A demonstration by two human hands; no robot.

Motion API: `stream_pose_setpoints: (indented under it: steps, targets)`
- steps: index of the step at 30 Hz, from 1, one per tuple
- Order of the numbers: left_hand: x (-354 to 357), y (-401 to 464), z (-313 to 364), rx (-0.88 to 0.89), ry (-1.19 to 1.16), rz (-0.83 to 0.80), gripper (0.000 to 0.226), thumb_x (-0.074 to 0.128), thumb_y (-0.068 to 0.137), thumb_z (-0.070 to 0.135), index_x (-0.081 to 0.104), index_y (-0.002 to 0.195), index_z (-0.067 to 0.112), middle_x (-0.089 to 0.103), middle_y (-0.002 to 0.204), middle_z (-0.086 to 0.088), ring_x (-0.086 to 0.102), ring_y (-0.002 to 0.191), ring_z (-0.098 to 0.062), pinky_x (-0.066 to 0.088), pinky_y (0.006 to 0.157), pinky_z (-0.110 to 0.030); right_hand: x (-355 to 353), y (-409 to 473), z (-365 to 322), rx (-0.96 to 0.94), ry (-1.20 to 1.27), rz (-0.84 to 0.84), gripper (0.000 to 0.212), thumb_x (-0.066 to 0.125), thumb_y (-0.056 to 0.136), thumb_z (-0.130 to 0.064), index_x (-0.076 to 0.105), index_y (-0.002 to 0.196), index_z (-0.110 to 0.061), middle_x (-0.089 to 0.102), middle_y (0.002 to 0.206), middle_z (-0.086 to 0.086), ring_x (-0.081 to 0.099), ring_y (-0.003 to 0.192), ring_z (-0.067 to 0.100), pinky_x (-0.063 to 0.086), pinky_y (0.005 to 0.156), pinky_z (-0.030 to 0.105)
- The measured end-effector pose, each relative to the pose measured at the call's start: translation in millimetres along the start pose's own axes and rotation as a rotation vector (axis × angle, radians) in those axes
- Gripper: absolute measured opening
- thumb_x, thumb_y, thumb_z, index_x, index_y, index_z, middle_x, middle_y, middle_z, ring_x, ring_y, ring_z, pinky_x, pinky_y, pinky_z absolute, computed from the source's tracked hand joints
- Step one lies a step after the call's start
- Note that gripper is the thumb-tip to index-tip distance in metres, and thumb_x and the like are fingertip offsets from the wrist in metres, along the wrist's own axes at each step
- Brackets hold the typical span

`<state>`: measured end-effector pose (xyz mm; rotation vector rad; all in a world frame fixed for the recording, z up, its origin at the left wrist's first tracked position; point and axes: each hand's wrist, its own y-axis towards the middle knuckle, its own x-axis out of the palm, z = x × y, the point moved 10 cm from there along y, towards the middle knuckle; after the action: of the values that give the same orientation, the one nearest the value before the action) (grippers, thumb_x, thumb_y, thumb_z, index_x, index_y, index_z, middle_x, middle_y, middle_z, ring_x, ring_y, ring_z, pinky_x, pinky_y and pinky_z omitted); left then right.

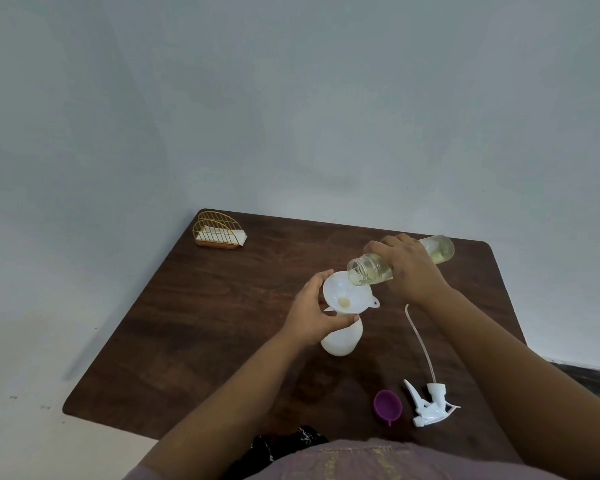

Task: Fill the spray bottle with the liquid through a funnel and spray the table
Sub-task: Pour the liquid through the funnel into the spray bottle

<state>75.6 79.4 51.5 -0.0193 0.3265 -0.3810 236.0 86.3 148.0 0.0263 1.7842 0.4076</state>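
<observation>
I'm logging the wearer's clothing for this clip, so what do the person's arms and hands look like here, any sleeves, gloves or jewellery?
Both hands, left and right, are bare, with no gloves. No rings, watch or bracelet show. Both forearms are uncovered; no sleeve shows on either arm. A mauve garment covers the torso.

Plain room: bare wall [291, 98], wooden table [222, 323].

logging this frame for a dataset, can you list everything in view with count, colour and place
table: 1, dark brown wood, centre
funnel: 1, white, seated in the spray bottle
spray bottle: 1, white, mid-table, head off
clear bottle: 1, yellowish liquid, tilted over the funnel
trigger sprayer: 1, white with tube, near right
cap: 1, purple, left of the sprayer
napkin holder: 1, gold wire, far left corner
left hand: holds the funnel
right hand: grips the clear bottle
</observation>
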Motion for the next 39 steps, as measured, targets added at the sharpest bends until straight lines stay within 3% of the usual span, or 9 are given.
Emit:
stream_pose_setpoints:
  steps: [19,39]
  targets:
    - [-0.5,-0.2,1.5,-0.005,0.011,-0.012,0.089,0.091,0.064,0.03,0.043,0.139,0.028,0.055,0.133,0.01,0.057,0.117,-0.013,0.058,0.09,-0.032,3.5,3.5,-2.5,-0.004,-0.013,-0.021,0.043,0.064,0.072,-0.006,0.059,0.109,-0.027,0.058,0.092,-0.005,0.046,0.088,0.019,0.034,0.079,0.031]
    - [-1.5,-0.7,0.9,-0.014,-0.003,-0.022,0.09,0.091,0.064,0.029,0.044,0.14,0.027,0.056,0.132,0.01,0.059,0.116,-0.012,0.058,0.089,-0.032,0.3,2.8,-1.5,-0.004,-0.006,-0.029,0.044,0.062,0.07,-0.007,0.059,0.107,-0.03,0.057,0.092,-0.005,0.047,0.089,0.02,0.034,0.079,0.031]
